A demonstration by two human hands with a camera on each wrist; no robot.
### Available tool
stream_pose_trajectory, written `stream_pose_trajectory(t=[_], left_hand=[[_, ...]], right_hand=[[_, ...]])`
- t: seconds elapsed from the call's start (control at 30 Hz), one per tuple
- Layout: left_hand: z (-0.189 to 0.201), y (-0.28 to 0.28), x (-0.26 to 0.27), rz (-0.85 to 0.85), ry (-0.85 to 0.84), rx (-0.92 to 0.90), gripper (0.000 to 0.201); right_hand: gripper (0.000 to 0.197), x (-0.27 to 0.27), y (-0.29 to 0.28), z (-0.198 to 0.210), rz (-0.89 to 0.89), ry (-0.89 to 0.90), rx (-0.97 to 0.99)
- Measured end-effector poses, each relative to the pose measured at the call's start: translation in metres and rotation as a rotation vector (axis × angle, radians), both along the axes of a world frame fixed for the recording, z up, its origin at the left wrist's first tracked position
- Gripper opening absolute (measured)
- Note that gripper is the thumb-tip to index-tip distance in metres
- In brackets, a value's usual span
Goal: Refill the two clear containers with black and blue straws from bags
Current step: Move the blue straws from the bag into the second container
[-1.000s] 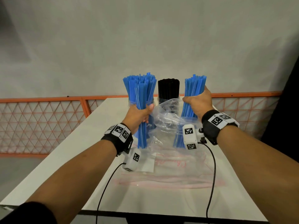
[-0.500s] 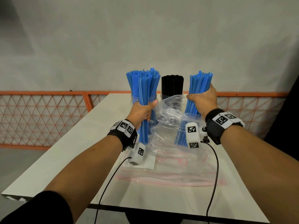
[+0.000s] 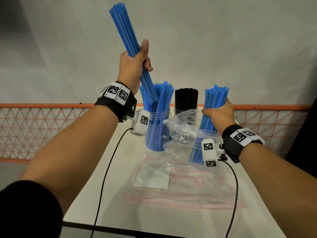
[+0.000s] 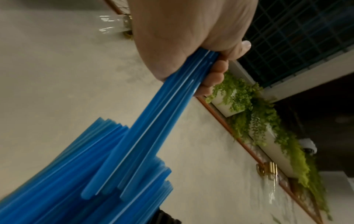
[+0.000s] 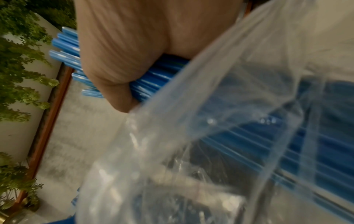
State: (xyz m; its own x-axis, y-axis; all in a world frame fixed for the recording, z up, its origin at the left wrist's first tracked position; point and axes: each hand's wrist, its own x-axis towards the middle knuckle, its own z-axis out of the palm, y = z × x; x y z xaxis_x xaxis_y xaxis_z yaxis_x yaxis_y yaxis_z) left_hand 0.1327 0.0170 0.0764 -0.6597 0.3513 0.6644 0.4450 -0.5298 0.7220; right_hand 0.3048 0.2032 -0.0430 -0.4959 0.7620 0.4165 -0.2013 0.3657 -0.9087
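My left hand (image 3: pixel 135 66) grips a thin bundle of blue straws (image 3: pixel 125 31), raised and tilted, with its lower ends just above the clear container (image 3: pixel 158 133) that stands full of blue straws. In the left wrist view the same bundle (image 4: pixel 164 115) runs from my fist (image 4: pixel 191 50) down to the straw tops. My right hand (image 3: pixel 218 115) holds a thick bunch of blue straws (image 3: pixel 214 100) standing in a clear bag (image 3: pixel 185 127). Behind the bag is the second container, holding black straws (image 3: pixel 186 98). The right wrist view shows my hand (image 5: pixel 134 60) round the blue straws (image 5: pixel 161 72), with bag film (image 5: pixel 210 136) in front.
A flat clear bag with pink print (image 3: pixel 180 186) lies on the white table (image 3: pixel 120 203) near the front edge. An orange mesh fence (image 3: pixel 42 131) runs behind the table below a grey wall. Two black cables hang from my wrists.
My left hand has lifted a small bundle of blue straws up and left, above the blue container. The right hand keeps its hold on the bunch in the bag.
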Motion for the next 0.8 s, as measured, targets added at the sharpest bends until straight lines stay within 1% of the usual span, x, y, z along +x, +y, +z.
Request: stream_pose_trajectory(t=[0.07, 0.23, 0.43, 0.5, 0.6, 0.7, 0.73, 0.8], left_hand=[[-0.004, 0.005, 0.000, 0.027, 0.021, -0.034, 0.032], [-0.039, 0.017, -0.005, 0.045, 0.039, -0.141, 0.033], [-0.073, 0.033, -0.011, 0.108, -0.031, -0.317, 0.044], [-0.078, 0.036, -0.011, 0.124, -0.056, -0.339, 0.039], [-0.066, 0.039, -0.010, 0.172, -0.016, -0.294, 0.016], [-0.041, 0.044, -0.014, 0.315, 0.086, -0.261, 0.018], [-0.034, 0.047, -0.016, 0.355, 0.115, -0.273, 0.020], [-0.022, 0.051, -0.022, 0.380, 0.133, -0.329, 0.024]], right_hand=[[0.041, 0.000, 0.000, 0.000, -0.003, -0.004, 0.007], [0.041, 0.000, -0.001, 0.001, 0.007, -0.008, 0.013], [0.039, -0.001, 0.000, 0.000, 0.013, -0.009, -0.004], [0.039, -0.001, 0.000, 0.000, 0.016, -0.009, -0.005], [0.038, -0.001, 0.002, -0.001, 0.020, -0.008, -0.001], [0.038, -0.002, 0.003, 0.000, 0.022, -0.007, -0.002], [0.038, -0.002, 0.003, 0.000, 0.025, -0.005, -0.003], [0.039, -0.002, 0.003, 0.000, 0.026, 0.002, 0.001]])
